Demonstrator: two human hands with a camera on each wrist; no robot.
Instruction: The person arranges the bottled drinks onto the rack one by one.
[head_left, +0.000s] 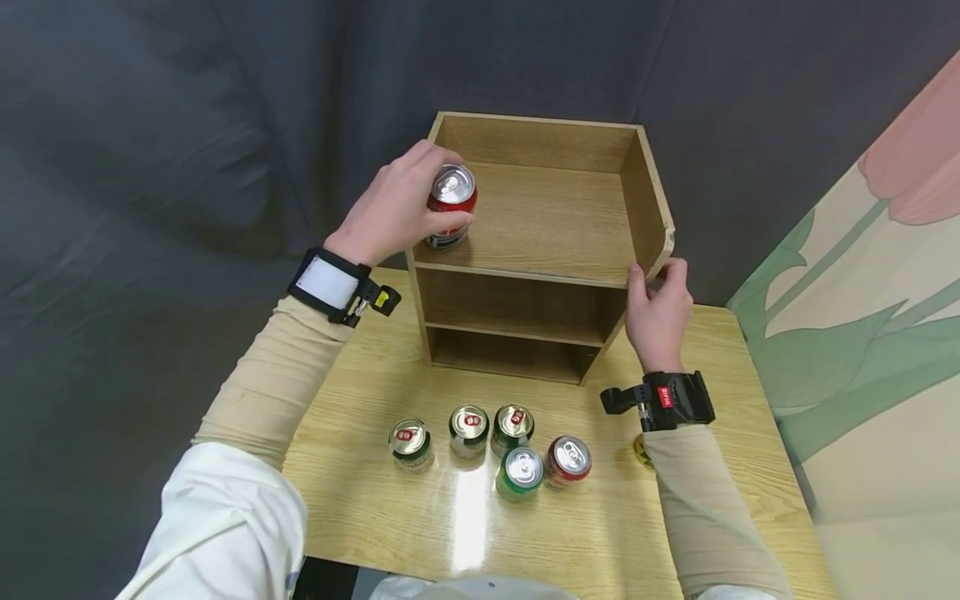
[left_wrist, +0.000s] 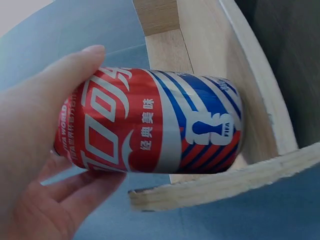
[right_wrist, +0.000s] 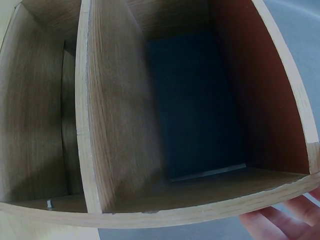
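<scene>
My left hand (head_left: 405, 200) grips a red soda can (head_left: 452, 200) by its sides, thumb on one side and fingers round the other. The can is at the left end of the top tier of a wooden shelf (head_left: 555, 217). In the left wrist view, the blue-striped base of the can (left_wrist: 210, 125) overlaps the shelf's top tier, close to its side panel (left_wrist: 250, 65). My right hand (head_left: 660, 317) holds the shelf's right side panel near the front corner, thumb at the front edge. Only some of its fingers (right_wrist: 285, 220) show in the right wrist view, beyond the panel edge.
On the wooden table (head_left: 360, 517) before the shelf stand several cans, including a green can (head_left: 521, 475) and a red can (head_left: 567, 461). A yellow object (head_left: 642, 450) is partly hidden by the right forearm. Dark cloth (head_left: 525, 58) hangs behind the shelf.
</scene>
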